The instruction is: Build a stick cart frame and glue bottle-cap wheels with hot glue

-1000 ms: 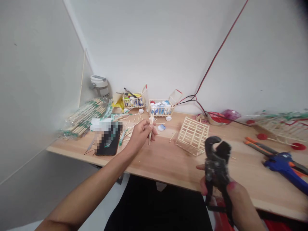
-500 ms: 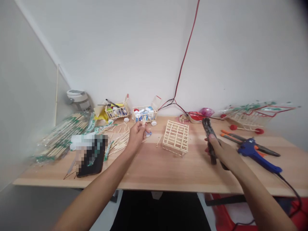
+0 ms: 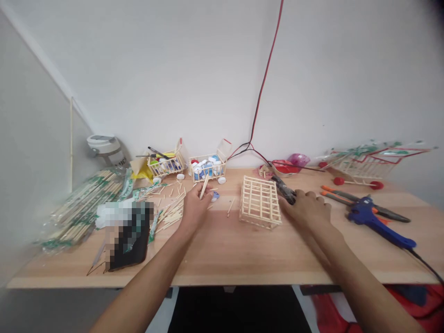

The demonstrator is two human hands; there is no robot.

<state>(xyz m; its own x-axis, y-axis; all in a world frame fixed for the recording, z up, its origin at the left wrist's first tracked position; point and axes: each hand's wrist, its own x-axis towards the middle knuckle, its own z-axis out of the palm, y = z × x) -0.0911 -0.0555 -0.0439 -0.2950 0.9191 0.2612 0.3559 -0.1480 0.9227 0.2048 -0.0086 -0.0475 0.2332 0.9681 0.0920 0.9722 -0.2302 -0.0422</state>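
Observation:
My left hand (image 3: 197, 203) is closed around a few short bamboo sticks (image 3: 204, 186), which point up from the fingers. My right hand (image 3: 308, 210) is low over the table, closed on dark pliers (image 3: 284, 189) whose far end points away and to the left. The fingers hide the pliers' near end. Between the hands stands a small lattice basket of bamboo sticks (image 3: 261, 199), beside the right thumb. A loose stick (image 3: 231, 207) lies to its left. Near my left fingertips is a small blue-and-white round piece (image 3: 215, 196).
Cut sticks (image 3: 171, 212), a black phone (image 3: 137, 245) and wrapped stick bundles (image 3: 83, 208) lie left. Two small stick carts (image 3: 208, 169) filled with caps stand behind. Right are a blue glue gun (image 3: 378, 222), orange-handled pliers (image 3: 336, 194) and a red-wheeled cart (image 3: 364, 171).
My right hand has lowered the pliers to the table, moving left toward the lattice basket. My left hand keeps the sticks and has shifted slightly. The camera view has moved a little.

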